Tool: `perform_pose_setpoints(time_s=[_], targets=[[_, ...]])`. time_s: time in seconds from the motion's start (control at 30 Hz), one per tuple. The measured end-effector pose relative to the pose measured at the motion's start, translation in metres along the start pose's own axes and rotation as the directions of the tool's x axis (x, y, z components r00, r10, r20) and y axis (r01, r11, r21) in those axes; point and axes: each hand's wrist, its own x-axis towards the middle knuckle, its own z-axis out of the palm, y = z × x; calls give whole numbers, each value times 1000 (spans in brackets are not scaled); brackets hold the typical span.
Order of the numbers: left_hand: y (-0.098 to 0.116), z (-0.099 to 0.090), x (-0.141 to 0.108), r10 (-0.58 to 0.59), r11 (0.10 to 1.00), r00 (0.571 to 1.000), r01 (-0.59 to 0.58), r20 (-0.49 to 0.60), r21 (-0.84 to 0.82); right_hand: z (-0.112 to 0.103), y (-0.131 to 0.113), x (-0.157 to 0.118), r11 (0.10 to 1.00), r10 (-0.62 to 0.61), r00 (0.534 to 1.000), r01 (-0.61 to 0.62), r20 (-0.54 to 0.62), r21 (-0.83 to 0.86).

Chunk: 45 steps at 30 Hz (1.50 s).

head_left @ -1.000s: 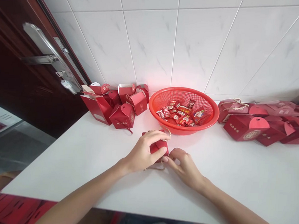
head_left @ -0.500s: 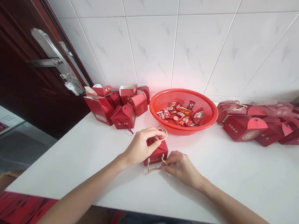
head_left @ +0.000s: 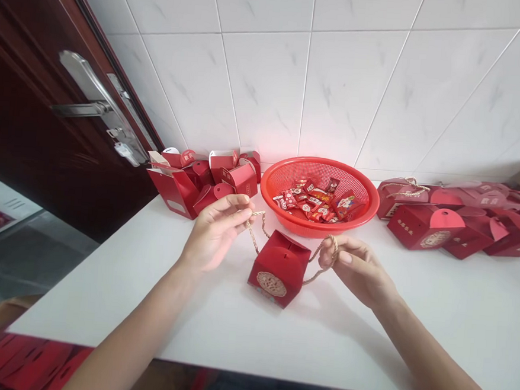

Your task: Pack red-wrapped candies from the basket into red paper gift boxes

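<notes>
A small red box [head_left: 284, 262] with a round gold emblem on its near side hangs or stands between my hands at the middle of the white table; whether its base touches the table I cannot tell. My left hand [head_left: 222, 231] pinches the twisted rope handle [head_left: 252, 236] on the box's left side. On the other side, my right hand [head_left: 357, 264] grips the second rope handle [head_left: 319, 275] between thumb and fingers. The box's top flaps are folded together, with a small slit showing.
Behind the box, a red plastic basket [head_left: 280, 223] holds several wrapped candies. Red boxes [head_left: 175, 189] cluster at the back left, and more closed boxes [head_left: 424, 227] line the back right. A dark door is at left. Several red boxes [head_left: 30, 360] lie below the table's left edge.
The box has turned so its gold emblem faces me, and its handles now spread to left and right. My hands have moved apart, each with a rope handle.
</notes>
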Motion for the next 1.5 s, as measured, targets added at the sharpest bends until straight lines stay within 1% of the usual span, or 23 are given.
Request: perform_pose_setpoints(time_s=[0.1,0.17,0.3,0.37,0.5,0.6,0.7,0.8,0.9,1.0,1.1,1.2,1.37,1.5], targets=[[0,8,-6,-38,998,998,40,41,-40,-5,-6,-1,999,-35,999,35,16,-6],[-1,14,-11,-38,998,996,42,82,-56,-8,-11,-3,997,-70,997,70,21,-14],[-4,23,-18,48,998,990,-40,136,-58,-12,-20,-4,989,-143,990,143,10,-46],[-9,24,-21,37,999,986,-38,165,2,-13,-22,-4,986,-140,990,138,-16,-91],[-21,21,-21,-83,981,974,42,212,191,-15,-20,-2,985,-69,995,57,-68,-165],[-28,18,-17,-97,961,968,30,232,276,-17,-15,-1,979,-29,996,11,-83,-206],[-33,15,-13,-78,917,967,-26,243,397,-18,-11,0,964,-4,996,-21,-92,-266],[-40,12,-11,-6,828,960,-152,279,540,-15,-8,0,925,18,996,-52,-93,-377],[-48,10,-12,58,731,927,-293,371,617,-12,-4,1,835,-5,997,-35,-72,-549],[-55,8,-13,67,662,890,-378,452,647,-10,2,2,745,-31,998,-13,-54,-667],[-60,6,-14,51,610,877,-407,478,680,-10,6,4,709,-30,998,-22,-62,-705],[-64,4,-17,70,582,873,-429,483,690,-10,9,6,709,-30,997,-28,-70,-705],[-69,1,-21,94,554,872,-446,480,703,-10,11,6,725,-34,997,-28,-76,-688],[-72,0,-22,104,548,873,-450,476,705,-10,12,5,715,-41,997,-18,-68,-699]])
